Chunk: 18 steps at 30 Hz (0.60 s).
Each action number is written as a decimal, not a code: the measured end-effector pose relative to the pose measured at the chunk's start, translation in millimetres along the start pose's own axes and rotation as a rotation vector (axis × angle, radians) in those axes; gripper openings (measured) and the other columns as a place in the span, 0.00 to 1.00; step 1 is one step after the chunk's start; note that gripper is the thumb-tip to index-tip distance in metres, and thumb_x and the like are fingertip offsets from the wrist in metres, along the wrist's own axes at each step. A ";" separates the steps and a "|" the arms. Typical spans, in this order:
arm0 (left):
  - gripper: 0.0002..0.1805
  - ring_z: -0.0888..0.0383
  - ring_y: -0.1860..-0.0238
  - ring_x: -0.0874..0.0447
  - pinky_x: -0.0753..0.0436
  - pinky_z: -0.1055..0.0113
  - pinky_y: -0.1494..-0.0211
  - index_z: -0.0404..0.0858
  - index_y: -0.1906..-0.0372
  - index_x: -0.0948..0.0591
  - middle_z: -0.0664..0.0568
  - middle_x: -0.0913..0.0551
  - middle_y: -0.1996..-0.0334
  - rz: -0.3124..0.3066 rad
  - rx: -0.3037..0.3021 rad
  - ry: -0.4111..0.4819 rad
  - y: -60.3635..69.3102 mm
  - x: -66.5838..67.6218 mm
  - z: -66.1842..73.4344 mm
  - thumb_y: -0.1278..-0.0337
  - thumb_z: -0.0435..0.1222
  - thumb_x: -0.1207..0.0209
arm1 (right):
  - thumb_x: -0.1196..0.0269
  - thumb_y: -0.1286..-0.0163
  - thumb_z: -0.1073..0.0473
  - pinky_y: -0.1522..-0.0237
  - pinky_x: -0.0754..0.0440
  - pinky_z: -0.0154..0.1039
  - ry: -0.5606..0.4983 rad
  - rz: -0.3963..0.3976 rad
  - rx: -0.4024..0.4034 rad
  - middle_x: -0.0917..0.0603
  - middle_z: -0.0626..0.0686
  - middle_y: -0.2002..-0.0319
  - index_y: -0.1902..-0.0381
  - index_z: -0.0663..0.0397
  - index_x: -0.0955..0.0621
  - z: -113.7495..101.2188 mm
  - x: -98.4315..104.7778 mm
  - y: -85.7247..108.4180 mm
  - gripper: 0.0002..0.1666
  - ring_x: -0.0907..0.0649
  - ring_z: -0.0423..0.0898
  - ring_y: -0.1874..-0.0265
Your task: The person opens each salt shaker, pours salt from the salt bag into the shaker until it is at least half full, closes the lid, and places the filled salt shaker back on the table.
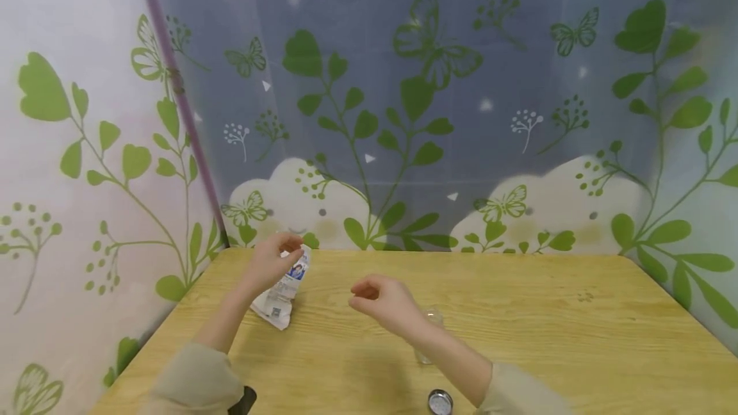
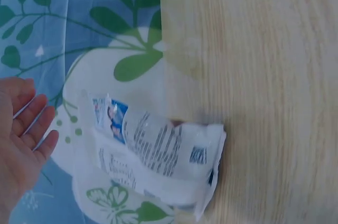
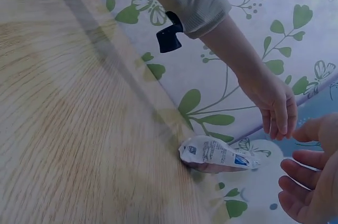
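Observation:
A white printed plastic packet (image 1: 279,296) stands near the table's back left, its print and a small square code showing in the left wrist view. Above its top, my left hand (image 1: 273,264) hovers with fingers loosely bent; the left wrist view shows a gap between the fingers and the packet (image 2: 158,152). Over the middle of the table is my right hand (image 1: 389,306), fingers relaxed and nothing in them. Partly hidden behind the right wrist, a clear glass jar (image 1: 434,317) stands on the table. A round metal-rimmed lid (image 1: 440,402) lies nearer, beside the right forearm.
The wooden table (image 1: 548,312) meets a patterned cloth wall (image 1: 357,114) at the back and sides. A black object (image 1: 243,401) sits by the left sleeve, seen also against the forearm in the right wrist view.

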<state>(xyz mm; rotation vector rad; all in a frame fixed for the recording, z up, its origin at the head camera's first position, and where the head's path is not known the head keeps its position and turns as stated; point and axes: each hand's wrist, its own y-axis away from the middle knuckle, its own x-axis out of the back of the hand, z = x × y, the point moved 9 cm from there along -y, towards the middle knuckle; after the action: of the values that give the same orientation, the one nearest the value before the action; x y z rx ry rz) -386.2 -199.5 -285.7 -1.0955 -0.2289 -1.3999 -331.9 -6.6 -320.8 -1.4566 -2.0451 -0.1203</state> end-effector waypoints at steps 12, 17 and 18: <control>0.19 0.38 0.47 0.28 0.30 0.46 0.45 0.25 0.47 0.28 0.33 0.24 0.50 -0.158 0.055 -0.118 -7.7 4.0 -12.6 0.43 0.30 0.45 | 0.36 0.39 0.58 0.62 0.21 0.43 -0.090 0.030 -0.198 0.19 0.55 0.62 0.57 0.64 0.21 28.6 -33.0 -32.3 0.16 0.20 0.49 0.63; 0.23 0.38 0.42 0.32 0.34 0.46 0.40 0.27 0.43 0.30 0.35 0.27 0.44 -0.202 0.048 -0.224 -12.0 0.7 -14.6 0.43 0.31 0.46 | 0.37 0.39 0.60 0.65 0.21 0.42 -0.178 0.034 -0.271 0.19 0.55 0.63 0.57 0.65 0.22 42.0 -44.9 -46.2 0.15 0.21 0.48 0.66; 0.23 0.38 0.42 0.32 0.35 0.46 0.40 0.27 0.42 0.30 0.35 0.28 0.44 -0.208 0.035 -0.252 -13.1 -0.2 -14.5 0.44 0.31 0.45 | 0.37 0.39 0.60 0.65 0.21 0.42 -0.190 0.036 -0.277 0.19 0.55 0.63 0.57 0.65 0.22 43.5 -47.0 -48.5 0.15 0.21 0.47 0.66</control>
<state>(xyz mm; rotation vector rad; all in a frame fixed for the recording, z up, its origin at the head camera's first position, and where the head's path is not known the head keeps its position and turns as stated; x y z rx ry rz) -404.1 -207.1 -287.2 -1.2461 -0.5604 -1.4331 -383.7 -46.3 -367.6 -1.7299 -2.2210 -0.2690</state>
